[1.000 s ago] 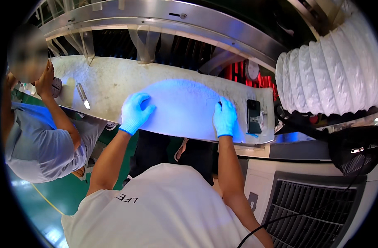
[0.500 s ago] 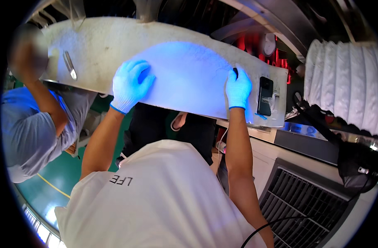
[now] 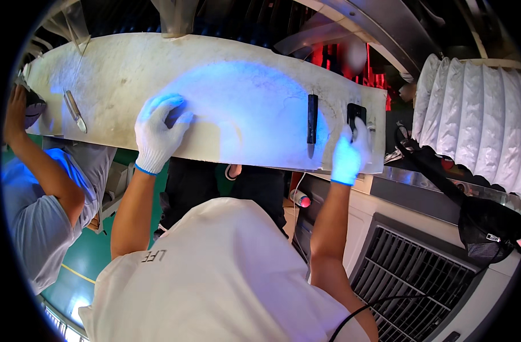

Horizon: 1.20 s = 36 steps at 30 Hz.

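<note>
My left hand (image 3: 159,130), in a white knit glove with a blue cuff, rests on a worn, pale board (image 3: 206,122). Its fingers are curved and the thumb stands apart, with nothing seen between them. To the right, a black-handled knife (image 3: 312,121) lies on the board, its short blade pointing toward me. My gloved right hand (image 3: 350,155) reaches over the lower part of a black phone (image 3: 355,110) near the board's right end. The fingers are smeared by motion, and I cannot see whether they grip the phone.
Blue light falls across the middle of the board. Another knife (image 3: 75,112) lies at its left end, beside a co-worker's arm (image 3: 46,162). A white pleated duct (image 3: 471,119) stands at right, above a black bag (image 3: 488,228). A dark grille (image 3: 406,273) sits below right.
My right hand has let go of the black-handled knife, which now lies on the board, and has moved right onto the phone. My left hand stays on the board. The view has shifted slightly.
</note>
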{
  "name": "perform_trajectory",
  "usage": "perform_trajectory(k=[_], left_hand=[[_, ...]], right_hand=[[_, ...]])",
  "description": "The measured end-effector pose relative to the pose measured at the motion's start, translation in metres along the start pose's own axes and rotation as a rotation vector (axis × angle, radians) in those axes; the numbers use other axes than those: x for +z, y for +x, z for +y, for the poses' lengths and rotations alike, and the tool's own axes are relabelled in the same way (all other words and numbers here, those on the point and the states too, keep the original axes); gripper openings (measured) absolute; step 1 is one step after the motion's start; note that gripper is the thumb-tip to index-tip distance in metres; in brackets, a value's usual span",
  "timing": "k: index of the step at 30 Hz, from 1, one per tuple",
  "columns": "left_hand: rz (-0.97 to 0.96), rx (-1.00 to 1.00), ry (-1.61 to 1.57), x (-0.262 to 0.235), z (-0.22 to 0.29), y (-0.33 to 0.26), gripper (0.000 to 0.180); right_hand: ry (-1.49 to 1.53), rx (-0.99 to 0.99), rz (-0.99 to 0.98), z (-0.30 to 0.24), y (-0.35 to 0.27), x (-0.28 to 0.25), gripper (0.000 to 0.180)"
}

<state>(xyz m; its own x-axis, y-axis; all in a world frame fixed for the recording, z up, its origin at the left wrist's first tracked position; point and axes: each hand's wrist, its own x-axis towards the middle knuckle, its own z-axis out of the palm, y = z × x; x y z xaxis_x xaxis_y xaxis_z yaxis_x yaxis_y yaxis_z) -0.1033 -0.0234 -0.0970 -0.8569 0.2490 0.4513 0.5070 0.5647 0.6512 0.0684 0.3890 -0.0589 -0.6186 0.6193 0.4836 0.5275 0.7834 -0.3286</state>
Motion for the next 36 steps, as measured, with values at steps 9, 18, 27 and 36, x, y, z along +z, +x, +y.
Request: perform_trajectory(k=[9,18,27,36], left_hand=[[-0.045,0.010,0.058,-0.002,-0.001,-0.002,0.033],[-0.042,0.034,0.083,-0.001,-0.005,-0.002,0.030],[-0.050,0.021,0.068,0.001,-0.002,-0.002,0.029],[-0.046,0.014,0.063,0.000,-0.003,-0.002,0.029]], right_hand=[[-0.297,0.112,-0.269,0.065,-0.001,-0.013,0.054],[-0.364,0.141,-0.300,0.043,0.010,0.004,0.087],[0.079,0.300,-0.195,0.064,0.022,-0.013,0.110],[2.182,0.623,-0.543,0.048,-0.034,-0.015,0.080]])
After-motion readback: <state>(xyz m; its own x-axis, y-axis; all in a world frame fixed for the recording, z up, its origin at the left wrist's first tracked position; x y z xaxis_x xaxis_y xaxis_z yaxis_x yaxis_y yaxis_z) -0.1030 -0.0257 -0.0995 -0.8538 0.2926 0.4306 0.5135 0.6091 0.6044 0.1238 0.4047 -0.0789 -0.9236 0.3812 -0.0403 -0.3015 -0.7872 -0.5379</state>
